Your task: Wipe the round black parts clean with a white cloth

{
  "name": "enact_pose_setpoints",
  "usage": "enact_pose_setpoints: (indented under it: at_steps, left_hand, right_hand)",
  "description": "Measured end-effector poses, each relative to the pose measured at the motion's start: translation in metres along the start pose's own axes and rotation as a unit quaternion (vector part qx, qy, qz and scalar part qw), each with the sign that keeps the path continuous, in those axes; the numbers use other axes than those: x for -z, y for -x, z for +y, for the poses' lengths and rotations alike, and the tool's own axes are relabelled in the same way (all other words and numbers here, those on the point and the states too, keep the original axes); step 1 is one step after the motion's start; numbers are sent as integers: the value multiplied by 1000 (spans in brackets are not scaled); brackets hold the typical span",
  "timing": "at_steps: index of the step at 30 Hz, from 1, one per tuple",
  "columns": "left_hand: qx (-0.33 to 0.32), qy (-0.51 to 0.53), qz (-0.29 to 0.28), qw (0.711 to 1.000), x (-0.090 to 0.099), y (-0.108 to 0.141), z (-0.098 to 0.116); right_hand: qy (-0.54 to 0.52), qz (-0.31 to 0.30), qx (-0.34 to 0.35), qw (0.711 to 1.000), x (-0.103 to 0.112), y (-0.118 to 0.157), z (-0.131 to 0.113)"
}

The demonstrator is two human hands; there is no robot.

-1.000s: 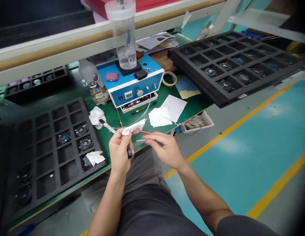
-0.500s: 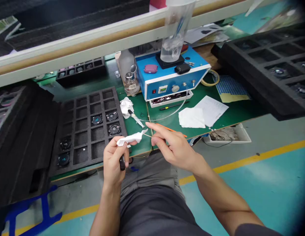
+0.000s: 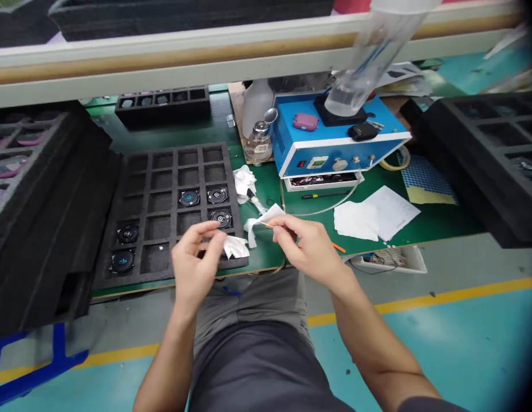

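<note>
My left hand (image 3: 199, 257) pinches a piece of white tissue (image 3: 236, 247) over the front right corner of a black foam tray (image 3: 156, 226). To its right, my right hand (image 3: 306, 243) holds a thin stick (image 3: 266, 225) between thumb and fingers. A second strip of white tissue (image 3: 272, 213) hangs at the tip of that stick. Several round black watch parts (image 3: 189, 198) sit in the tray's compartments. Behind my hands a syringe (image 3: 256, 201) rests by a crumpled tissue (image 3: 244, 180). Whether anything dark lies inside my left hand is hidden.
A blue machine (image 3: 341, 151) carries a clear cylinder (image 3: 369, 68), with a glass jar (image 3: 259, 143) at its left. White papers (image 3: 392, 212) and a tape roll (image 3: 397, 159) lie right. Foam trays stand at far left (image 3: 46, 217) and far right (image 3: 476, 166).
The white tissue held in my left hand now appears as two pieces, one at each hand. The dark object seen under my left hand no longer shows. The view has shifted.
</note>
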State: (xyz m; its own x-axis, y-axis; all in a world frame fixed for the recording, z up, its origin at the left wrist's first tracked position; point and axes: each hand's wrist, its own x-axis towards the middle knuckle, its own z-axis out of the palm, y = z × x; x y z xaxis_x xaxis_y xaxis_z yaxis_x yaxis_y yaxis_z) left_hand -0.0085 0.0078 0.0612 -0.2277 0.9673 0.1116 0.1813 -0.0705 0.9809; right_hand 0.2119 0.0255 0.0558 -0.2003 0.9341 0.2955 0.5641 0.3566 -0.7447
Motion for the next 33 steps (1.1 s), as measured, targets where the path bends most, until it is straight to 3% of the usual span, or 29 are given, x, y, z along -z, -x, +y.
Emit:
enact_pose_setpoints:
  at_steps: [5,13,18,22,25,26,28,31,33]
  left_hand:
    - [-164,-196,-126,959,-24,-3,-8]
    - [-348,-237,-72,904,-34,-9,-14]
    - [-370,-271,-39,888,-40,-8,-10]
    - [-400,-295,-50,866,-46,-4,-3]
    - [-424,-295,-59,854,-47,3,1]
    - [-416,-286,-55,862,-46,5,2]
    - [-339,-245,-29,908,-42,5,1]
    - [-96,-81,12,992,-30,-5,-3]
    - [53,80,6,995,-20,-16,-6]
  right_hand:
    - [3,-27,-9,1000,0,8,0]
    - [26,-15,-56,998,33,33,19]
    - [-11,-48,-51,997,53,40,10]
    - [-22,-92,-25,995,49,37,0]
    - [27,-48,10,998,38,29,0]
    - [39,-12,17,999,35,26,1]
    - [43,67,19,997,29,21,3]
    - [26,136,11,990,22,19,2]
    - [19,152,11,988,17,21,1]
